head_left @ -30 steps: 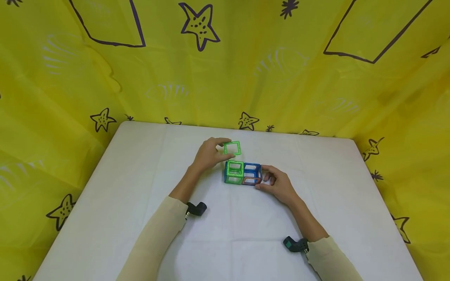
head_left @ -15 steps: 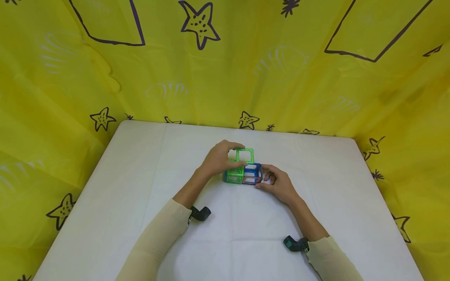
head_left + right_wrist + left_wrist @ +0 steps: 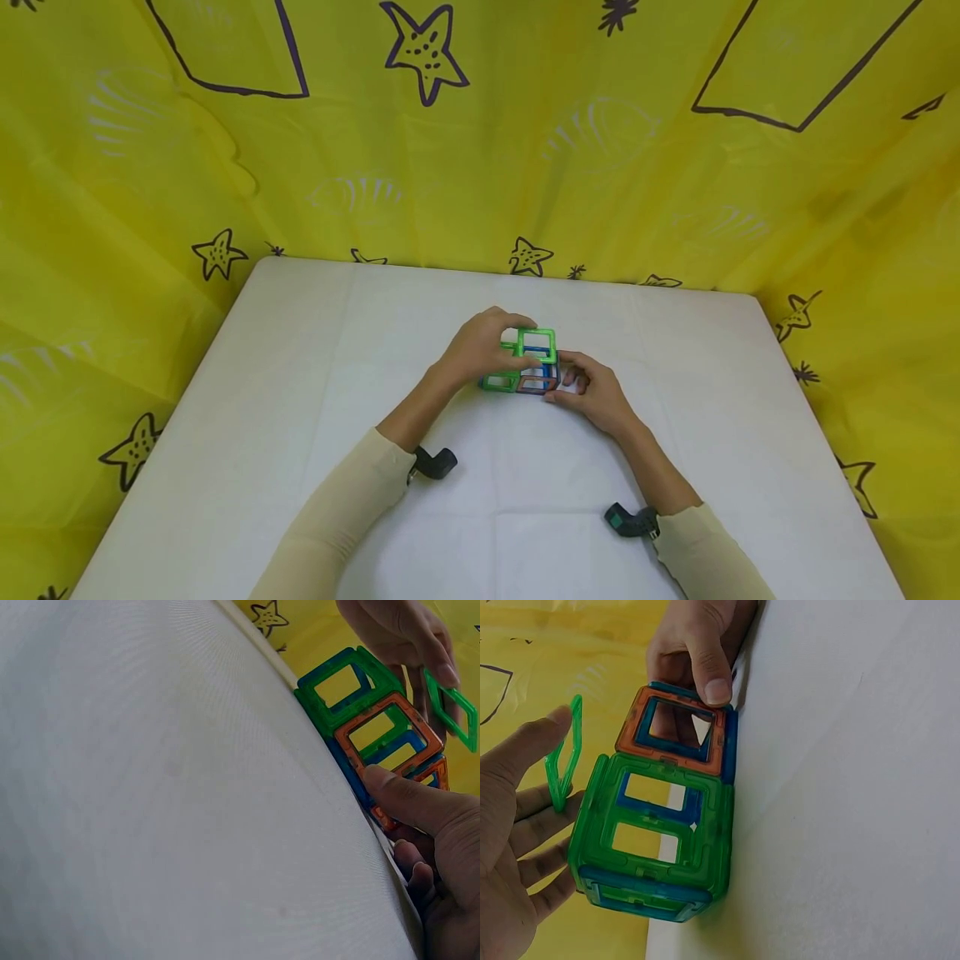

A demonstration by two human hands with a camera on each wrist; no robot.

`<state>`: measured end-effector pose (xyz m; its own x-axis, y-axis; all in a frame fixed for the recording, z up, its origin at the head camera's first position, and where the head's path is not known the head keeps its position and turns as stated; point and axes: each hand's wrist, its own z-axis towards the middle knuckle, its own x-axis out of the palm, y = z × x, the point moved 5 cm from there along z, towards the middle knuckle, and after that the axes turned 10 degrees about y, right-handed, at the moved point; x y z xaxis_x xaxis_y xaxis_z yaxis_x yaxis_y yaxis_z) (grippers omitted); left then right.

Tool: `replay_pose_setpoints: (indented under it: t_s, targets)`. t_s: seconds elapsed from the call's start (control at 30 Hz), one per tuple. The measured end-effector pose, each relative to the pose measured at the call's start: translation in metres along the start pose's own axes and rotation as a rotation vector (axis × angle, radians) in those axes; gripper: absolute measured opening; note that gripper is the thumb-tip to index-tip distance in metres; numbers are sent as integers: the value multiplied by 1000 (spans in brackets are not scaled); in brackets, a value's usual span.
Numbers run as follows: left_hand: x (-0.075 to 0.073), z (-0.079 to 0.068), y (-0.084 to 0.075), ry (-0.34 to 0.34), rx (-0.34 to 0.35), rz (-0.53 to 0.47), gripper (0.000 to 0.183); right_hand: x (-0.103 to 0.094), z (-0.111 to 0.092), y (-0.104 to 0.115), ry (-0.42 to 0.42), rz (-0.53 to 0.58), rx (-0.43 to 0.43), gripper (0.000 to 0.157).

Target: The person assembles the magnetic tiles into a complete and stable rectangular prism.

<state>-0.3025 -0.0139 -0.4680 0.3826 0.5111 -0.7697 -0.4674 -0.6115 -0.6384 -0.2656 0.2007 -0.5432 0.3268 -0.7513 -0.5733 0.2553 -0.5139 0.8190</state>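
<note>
A square green magnetic tile (image 3: 554, 346) is pinched between the thumb and fingers of my left hand (image 3: 482, 348). It hovers over the right half of a block built of magnetic tiles (image 3: 716, 840) on the table. That block has a green cube at its left and a blue-and-orange part at its right. On the front of the right part sits an orange tile (image 3: 632, 721). My right hand (image 3: 597, 395) grips the block's right end, its thumb on the orange tile in the right wrist view. The left hand partly covers the green cube in the head view.
A white cloth covers the table (image 3: 495, 517). Behind and beside it hangs a yellow curtain (image 3: 480, 150) with drawn stars. A dark camera (image 3: 437, 463) is strapped to the left wrist, another camera (image 3: 630, 521) to the right.
With the green tile, my left hand has moved rightward and toward me, from behind the green cube to over the block's right half. The right hand and the block have stayed in place.
</note>
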Motion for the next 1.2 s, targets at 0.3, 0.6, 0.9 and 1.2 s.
replay_pose_setpoints:
  t_s: [0.3,0.6,0.9,1.2]
  targets:
    - [6,0,-8,35,-5,35,59,0,0,0,7,-13,-4,66]
    - [10,2,-8,56,16,66,61,-1,1,1,4,-7,-19,66]
    - [12,2,-10,60,45,142,58,-1,1,1,0,-6,-35,65]
    - [15,3,-8,58,35,174,55,-1,0,1,-3,-5,-32,65]
